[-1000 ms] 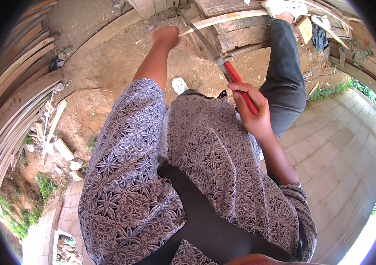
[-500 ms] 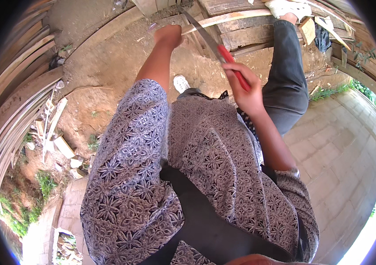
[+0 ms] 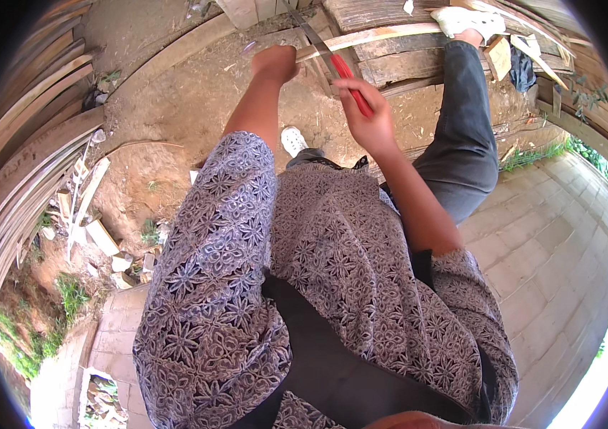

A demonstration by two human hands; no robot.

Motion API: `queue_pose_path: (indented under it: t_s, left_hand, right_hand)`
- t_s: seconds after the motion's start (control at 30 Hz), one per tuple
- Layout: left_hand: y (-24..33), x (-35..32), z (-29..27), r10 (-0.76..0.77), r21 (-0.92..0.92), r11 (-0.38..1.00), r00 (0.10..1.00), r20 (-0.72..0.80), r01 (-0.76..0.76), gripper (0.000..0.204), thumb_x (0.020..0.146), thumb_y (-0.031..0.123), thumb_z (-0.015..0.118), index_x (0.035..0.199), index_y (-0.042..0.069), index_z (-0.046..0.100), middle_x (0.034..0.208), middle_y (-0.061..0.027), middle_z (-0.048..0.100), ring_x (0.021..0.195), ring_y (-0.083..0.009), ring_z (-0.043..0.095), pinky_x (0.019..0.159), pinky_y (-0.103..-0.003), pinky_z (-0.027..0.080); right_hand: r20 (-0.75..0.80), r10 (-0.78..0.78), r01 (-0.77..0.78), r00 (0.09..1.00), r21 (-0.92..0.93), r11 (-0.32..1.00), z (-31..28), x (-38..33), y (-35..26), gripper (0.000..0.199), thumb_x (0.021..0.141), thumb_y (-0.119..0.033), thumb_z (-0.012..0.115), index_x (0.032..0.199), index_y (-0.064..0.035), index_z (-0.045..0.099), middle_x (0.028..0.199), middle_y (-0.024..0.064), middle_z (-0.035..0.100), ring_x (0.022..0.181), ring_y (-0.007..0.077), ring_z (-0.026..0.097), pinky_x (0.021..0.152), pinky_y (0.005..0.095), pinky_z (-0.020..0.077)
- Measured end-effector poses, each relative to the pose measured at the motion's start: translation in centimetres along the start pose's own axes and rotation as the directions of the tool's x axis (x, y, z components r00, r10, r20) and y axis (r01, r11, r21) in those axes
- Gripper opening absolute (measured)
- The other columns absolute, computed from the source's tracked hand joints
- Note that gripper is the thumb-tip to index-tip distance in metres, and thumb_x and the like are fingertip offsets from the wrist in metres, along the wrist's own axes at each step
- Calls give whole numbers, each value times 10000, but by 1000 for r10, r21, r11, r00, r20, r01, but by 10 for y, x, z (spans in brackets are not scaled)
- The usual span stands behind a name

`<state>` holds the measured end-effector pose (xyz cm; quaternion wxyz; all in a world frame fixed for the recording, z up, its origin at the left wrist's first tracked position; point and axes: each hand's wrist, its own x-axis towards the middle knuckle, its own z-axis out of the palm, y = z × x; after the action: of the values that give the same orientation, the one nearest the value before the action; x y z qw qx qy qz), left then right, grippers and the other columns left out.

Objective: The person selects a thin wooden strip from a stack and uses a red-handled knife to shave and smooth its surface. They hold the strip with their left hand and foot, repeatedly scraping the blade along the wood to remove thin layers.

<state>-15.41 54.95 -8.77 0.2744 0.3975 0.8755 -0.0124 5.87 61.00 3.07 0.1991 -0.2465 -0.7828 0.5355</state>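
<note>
My right hand (image 3: 372, 121) is wrapped round the red handle of a handsaw (image 3: 342, 66). The saw's grey blade runs up and to the left, crossing a thin wooden strip (image 3: 382, 33) close to its left end. Closed round that left end is my left hand (image 3: 275, 63), just left of the blade. The strip's right part lies over stacked planks, where my right foot in a white shoe (image 3: 468, 23) rests at its end. Where the blade meets the wood, any cut is too small to make out.
Thick old planks (image 3: 400, 64) lie under the strip. A wood block (image 3: 497, 58) and a black plastic bag (image 3: 522, 70) sit beside my right foot. My left shoe (image 3: 292, 141) stands on the dirt. Long boards (image 3: 29, 179) are stacked at left, near wood scraps (image 3: 102, 238).
My right hand has pushed the saw forward and to the left, so its handle is now closer to the strip. My left hand has stayed on the strip, shifting only slightly.
</note>
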Motion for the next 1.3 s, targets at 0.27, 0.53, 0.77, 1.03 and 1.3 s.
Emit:
queue_pose_path:
  t_s: [0.27,0.53,0.77,1.03,1.3]
  left_hand:
    - [-3,-2,1,22,5,1000,999,28,-23,282,889,332,645,1078,134,716,1080,-109,731,1043,-302,688,876,-435,555]
    - [3,-2,0,-8,20,1000,998,60,7,269,899,292,635,1115,165,735,1131,-85,728,1051,-293,701,838,-424,578]
    - [2,1,-9,-7,-7,1000,998,60,8,262,882,298,640,1093,175,733,1078,-95,736,1007,-299,711,827,-428,578]
    - [-1,-3,-3,27,-46,999,999,28,-25,250,886,303,628,1054,145,724,1028,-112,735,970,-319,708,819,-448,573]
    - [-2,-3,3,-9,-25,1000,1000,27,10,248,883,305,637,1060,153,722,1026,-104,736,968,-310,710,808,-441,575]
  right_hand:
    - [104,270,-258,957,-115,959,-85,-100,-113,187,951,7,580,1106,-35,674,945,77,680,800,112,623,711,249,484]
    - [56,8,-5,998,-63,998,-22,-22,-27,175,936,-8,592,1083,-33,684,949,128,699,837,194,672,753,292,517]
    - [82,210,-215,974,57,975,16,73,23,163,955,-85,611,1083,-60,708,870,41,689,728,100,601,643,273,483]
    - [74,245,-237,967,-102,966,-57,-81,-66,184,940,11,595,1104,-14,673,1018,119,696,920,163,661,818,278,504]
    - [97,81,-71,992,-102,992,-53,-56,-40,168,943,-6,598,1090,-23,677,996,117,707,843,154,673,757,263,509]
